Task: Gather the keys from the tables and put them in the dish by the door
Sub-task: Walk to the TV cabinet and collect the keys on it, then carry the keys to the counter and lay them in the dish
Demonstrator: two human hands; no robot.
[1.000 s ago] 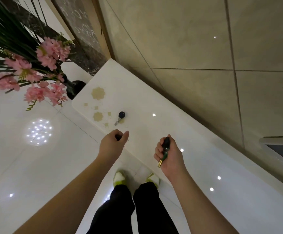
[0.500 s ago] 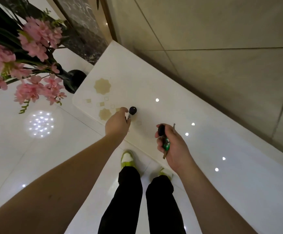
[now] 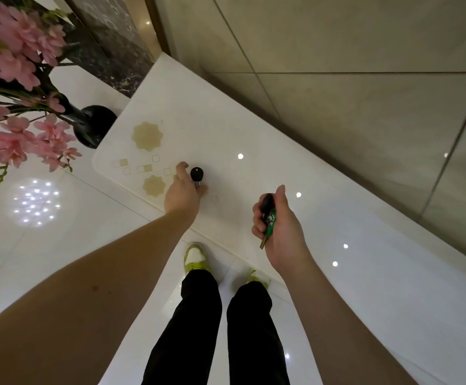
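Observation:
A black-headed key point(image 3: 197, 175) lies on the glossy white table point(image 3: 254, 129) near its left end. My left hand point(image 3: 183, 191) rests on the table with its fingers pinching the key's metal blade, which is mostly hidden under them. My right hand point(image 3: 279, 226) hovers over the table's front edge, closed around a bunch of keys point(image 3: 268, 215): a black head sticks out above the fist, a green head shows in the palm and a brass tip pokes out below. No dish is in view.
A black vase point(image 3: 94, 125) with pink flowers point(image 3: 18, 107) stands on the shiny floor left of the table. A beige tiled wall point(image 3: 337, 79) runs along the table's far side. My legs and yellow-green shoes point(image 3: 195, 258) stand at the table's front edge.
My left hand has reached forward from the table's front edge to the black-headed key and closed its fingers on the blade. My right hand keeps its keys and has barely shifted.

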